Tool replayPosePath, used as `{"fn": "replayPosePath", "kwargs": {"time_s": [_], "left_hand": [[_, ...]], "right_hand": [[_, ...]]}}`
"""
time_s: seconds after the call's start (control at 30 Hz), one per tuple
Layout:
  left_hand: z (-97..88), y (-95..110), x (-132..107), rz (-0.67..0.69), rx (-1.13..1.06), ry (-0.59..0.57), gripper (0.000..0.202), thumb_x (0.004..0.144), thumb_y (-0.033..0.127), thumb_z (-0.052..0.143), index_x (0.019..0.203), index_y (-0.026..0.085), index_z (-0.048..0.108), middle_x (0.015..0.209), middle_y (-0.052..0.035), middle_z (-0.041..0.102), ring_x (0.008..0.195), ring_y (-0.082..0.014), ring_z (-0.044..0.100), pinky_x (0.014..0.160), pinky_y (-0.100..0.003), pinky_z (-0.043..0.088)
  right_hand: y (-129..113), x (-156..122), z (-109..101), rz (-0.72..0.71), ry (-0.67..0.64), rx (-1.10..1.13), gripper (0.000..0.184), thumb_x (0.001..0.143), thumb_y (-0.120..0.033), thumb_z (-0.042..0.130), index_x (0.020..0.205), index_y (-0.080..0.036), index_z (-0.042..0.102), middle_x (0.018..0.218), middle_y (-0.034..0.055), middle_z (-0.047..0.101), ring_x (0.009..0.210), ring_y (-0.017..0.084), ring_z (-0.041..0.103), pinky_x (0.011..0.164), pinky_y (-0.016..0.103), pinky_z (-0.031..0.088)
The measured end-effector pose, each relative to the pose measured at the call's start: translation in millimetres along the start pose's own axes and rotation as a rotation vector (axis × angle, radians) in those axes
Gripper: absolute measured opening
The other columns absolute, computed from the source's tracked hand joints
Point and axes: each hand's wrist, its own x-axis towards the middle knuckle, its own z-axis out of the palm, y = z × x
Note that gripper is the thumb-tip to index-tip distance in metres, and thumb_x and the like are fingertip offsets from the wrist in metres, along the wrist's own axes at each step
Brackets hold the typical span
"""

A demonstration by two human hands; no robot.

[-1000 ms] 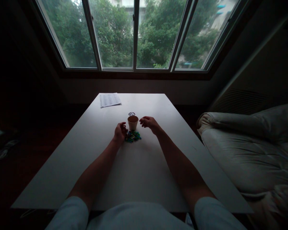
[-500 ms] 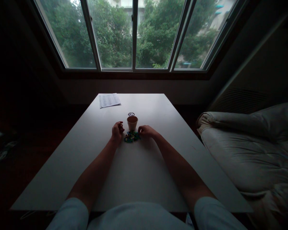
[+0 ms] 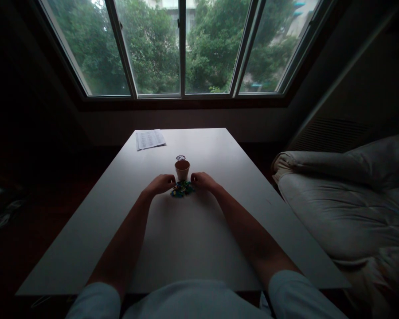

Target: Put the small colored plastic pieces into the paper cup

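Note:
A small heap of colourful pieces, mostly green and blue with some yellow, lies on the white table. They are too small to make out singly. Directly behind the heap stands an upright brown cup, its mouth facing up. My left hand is at the heap's left edge, palm down, with curled fingers closed together. At the right edge is my right hand, its fingers bent and pinched together. Anything between the fingers of either hand is hidden or too small to see.
Behind the cup lies a small round item with a dark rim. Printed papers rest at the far left corner of the white table. A cushioned sofa stands to the right, and a window is ahead.
My left hand has turned from its side to palm down, and its fingers have come to the heap's left edge. My right hand stays at the right edge. The view has shifted slightly.

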Motion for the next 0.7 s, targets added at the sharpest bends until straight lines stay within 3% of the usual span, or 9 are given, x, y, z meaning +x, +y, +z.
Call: {"fn": "replayPosePath", "kwargs": {"time_s": [0.13, 0.37, 0.7], "left_hand": [[8.7, 7, -4, 0.076, 0.084, -0.169, 0.009, 0.06, 0.021, 0.076, 0.068, 0.024, 0.072, 0.055, 0.0014, 0.062, 0.047, -0.013, 0.05, 0.05, -0.023, 0.031], [19.5, 7, -5, 0.059, 0.046, -0.217, 0.017, 0.053, 0.014, 0.079, 0.062, 0.025, 0.071, 0.055, 0.0013, 0.061, 0.047, -0.0135, 0.049, 0.051, -0.022, 0.029], [28.0, 10, -8, -0.03, -0.165, -0.107, 0.018, 0.06, 0.01, 0.075, 0.056, 0.024, 0.064, 0.051, 0.0002, 0.057, 0.05, -0.0158, 0.052, 0.054, -0.025, 0.033]], "right_hand": [[1, 0, 4, 0.025, 0.069, -0.03, 0.017, 0.085, -0.022, 0.063, 0.099, -0.023, 0.073, 0.095, 0.0054, 0.072, 0.083, 0.017, 0.062, 0.071, 0.023, 0.04], [11, -1, 12, 0.082, 0.234, 0.012, 0.016, 0.088, -0.024, 0.061, 0.1, -0.021, 0.071, 0.099, 0.0061, 0.068, 0.09, 0.016, 0.06, 0.079, 0.024, 0.041], [16, 1, 14, 0.093, 0.261, 0.042, 0.015, 0.088, -0.022, 0.061, 0.101, -0.02, 0.07, 0.099, 0.0059, 0.067, 0.089, 0.016, 0.06, 0.081, 0.025, 0.042]]}}
